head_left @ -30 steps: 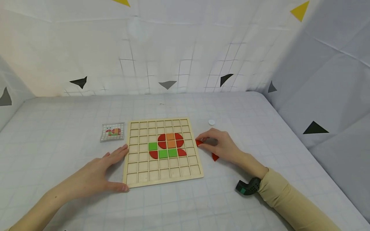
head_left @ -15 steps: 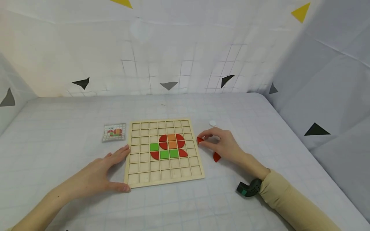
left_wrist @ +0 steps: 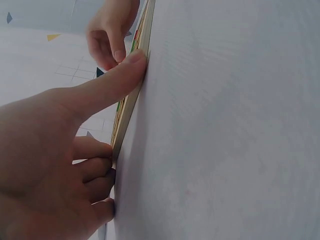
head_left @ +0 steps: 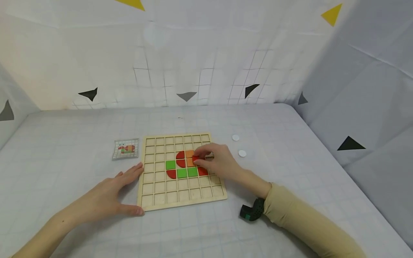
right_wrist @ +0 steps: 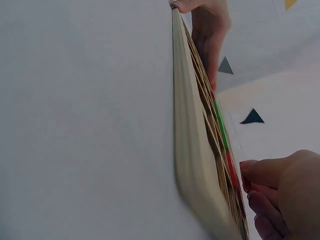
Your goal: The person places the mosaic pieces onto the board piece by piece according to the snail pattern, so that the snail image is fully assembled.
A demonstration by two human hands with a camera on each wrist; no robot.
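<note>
here, the right hand [head_left: 219,162] pinches a red piece [head_left: 195,159] over the gridded board [head_left: 172,196]; the left hand [head_left: 108,197], thumb and fingers spread wide, touches its edge.

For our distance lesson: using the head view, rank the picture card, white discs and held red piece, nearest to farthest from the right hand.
1. Red piece, pinched in the right hand.
2. White discs, right of the board; too close to rank.
3. Picture card, left of the board.
</note>
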